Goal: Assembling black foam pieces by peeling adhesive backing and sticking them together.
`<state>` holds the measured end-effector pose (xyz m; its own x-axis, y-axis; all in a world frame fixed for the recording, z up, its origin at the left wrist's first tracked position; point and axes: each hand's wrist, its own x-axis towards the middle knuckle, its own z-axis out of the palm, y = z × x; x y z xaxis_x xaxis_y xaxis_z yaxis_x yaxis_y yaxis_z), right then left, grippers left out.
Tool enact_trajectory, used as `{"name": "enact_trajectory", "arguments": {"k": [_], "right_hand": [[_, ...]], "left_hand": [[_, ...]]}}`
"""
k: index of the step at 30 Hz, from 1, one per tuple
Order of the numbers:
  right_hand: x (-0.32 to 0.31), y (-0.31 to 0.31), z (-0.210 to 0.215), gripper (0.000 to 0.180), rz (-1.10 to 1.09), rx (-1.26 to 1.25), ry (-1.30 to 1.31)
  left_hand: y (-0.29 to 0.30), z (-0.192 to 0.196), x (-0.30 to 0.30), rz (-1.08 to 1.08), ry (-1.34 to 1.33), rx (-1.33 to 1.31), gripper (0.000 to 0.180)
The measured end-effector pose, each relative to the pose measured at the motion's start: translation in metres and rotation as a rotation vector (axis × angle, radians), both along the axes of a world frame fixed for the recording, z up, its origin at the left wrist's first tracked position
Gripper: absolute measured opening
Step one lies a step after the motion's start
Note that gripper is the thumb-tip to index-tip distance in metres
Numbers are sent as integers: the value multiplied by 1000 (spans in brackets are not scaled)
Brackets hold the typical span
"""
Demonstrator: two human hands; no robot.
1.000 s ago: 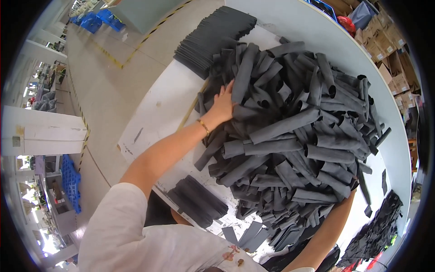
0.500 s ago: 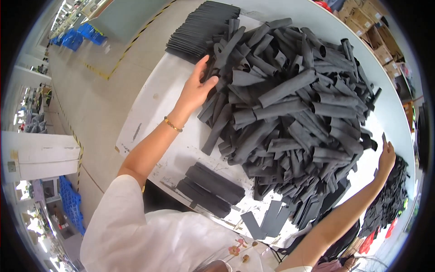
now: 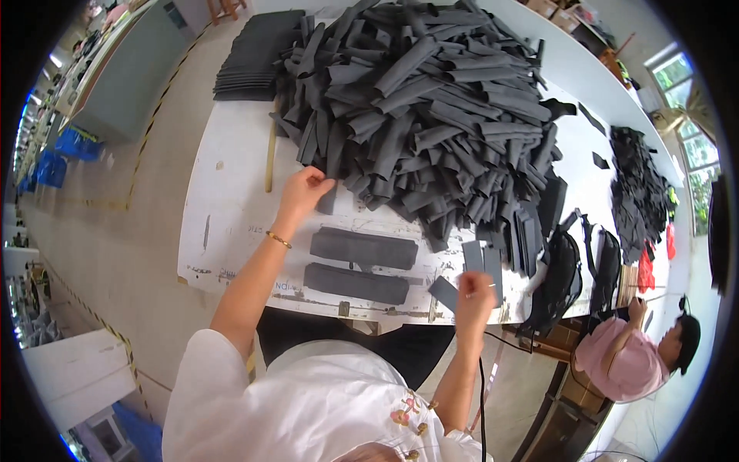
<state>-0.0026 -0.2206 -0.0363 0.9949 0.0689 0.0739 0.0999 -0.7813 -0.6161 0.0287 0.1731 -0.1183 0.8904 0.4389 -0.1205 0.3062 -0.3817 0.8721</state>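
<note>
A person in a white embroidered top leans over a white worktable [image 3: 231, 185], seen from above. Their left hand [image 3: 302, 192], with a thin gold bracelet [image 3: 279, 239] on the wrist, pinches the end of a dark grey foam strip [image 3: 329, 199] between fingers and thumb, at the near edge of a big heap of curled grey foam strips [image 3: 431, 100] that rises just beyond the fingertips. Their right hand [image 3: 475, 292] is closed around a small flat grey foam piece [image 3: 444, 292], held at the table's near edge. Between the two hands, two neat stacks of flat grey strips [image 3: 362, 248] lie side by side on the table. Just beyond the right hand a few short grey pieces [image 3: 483, 260] lie flat, with black bags [image 3: 558, 281] further to its right.
</note>
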Motion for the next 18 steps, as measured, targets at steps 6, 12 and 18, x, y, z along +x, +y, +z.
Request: {"name": "enact_trajectory", "arguments": {"k": [6,12,18], "right_hand": [[-72,-26,-40,33,313,-490,-218],[-68,-31,-57,20,412,-601,-330],[-44,-15,-15,19,34,-234,-489]], "left_hand": [[-10,46,-29,132,-133,-674,21],[-50,75,-57,133,-261,-1049,28],[-77,92,-73,11,-253,-1281,26]]}}
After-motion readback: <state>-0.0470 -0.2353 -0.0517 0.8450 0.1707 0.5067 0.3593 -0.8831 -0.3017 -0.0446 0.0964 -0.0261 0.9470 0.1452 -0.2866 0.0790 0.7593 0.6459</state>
